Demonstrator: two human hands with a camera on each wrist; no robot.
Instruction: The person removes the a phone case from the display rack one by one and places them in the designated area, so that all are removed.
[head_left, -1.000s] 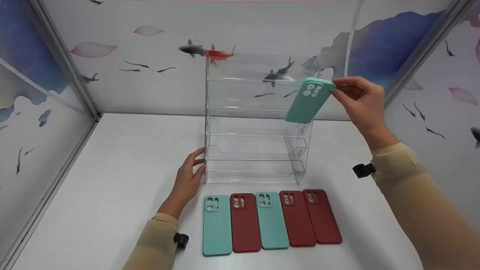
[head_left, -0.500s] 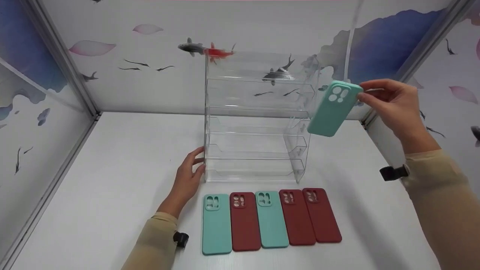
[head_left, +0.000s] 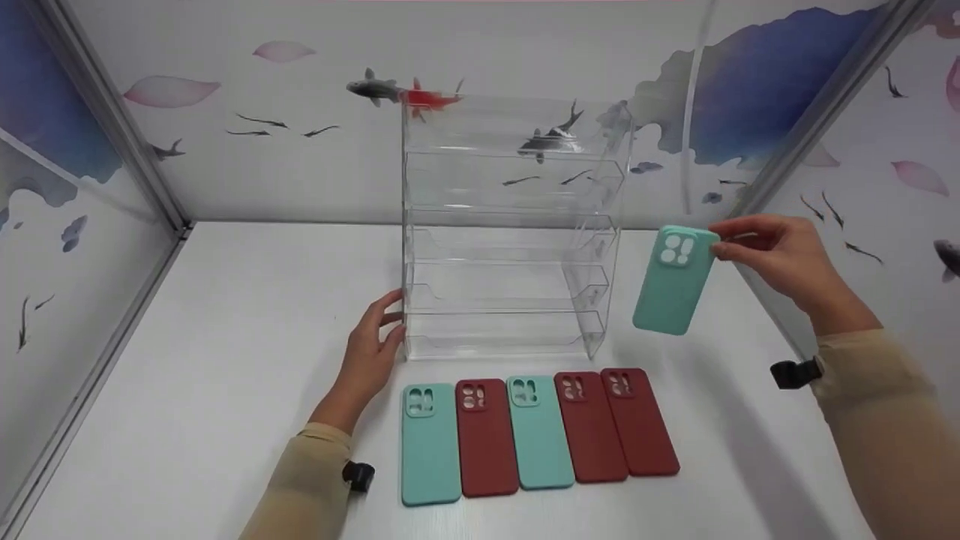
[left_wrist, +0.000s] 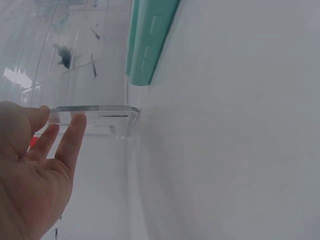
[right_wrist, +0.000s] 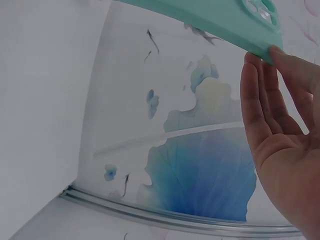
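My right hand (head_left: 787, 255) pinches a mint-green phone case (head_left: 675, 289) by its upper right corner, between thumb and fingertips. The case hangs tilted in the air to the right of a clear acrylic rack (head_left: 506, 307) with several tiers. In the right wrist view, the thumb and fingertips grip the edge of the case (right_wrist: 215, 15) near the camera cutouts. My left hand (head_left: 367, 356) touches the rack's left side low down, its fingers fairly straight, as the left wrist view also shows at the clear side panel (left_wrist: 95, 108).
In front of the rack lies a row of phone cases: a mint one (head_left: 431, 457), a red one (head_left: 489, 450), another mint one (head_left: 544, 442) and two more red ones. Printed walls close in the white table (head_left: 247, 315) at the back and sides.
My right hand has carried the mint phone case away from the rack's upper tiers, to the right and then down toward the table. My left hand stays at the rack's side.
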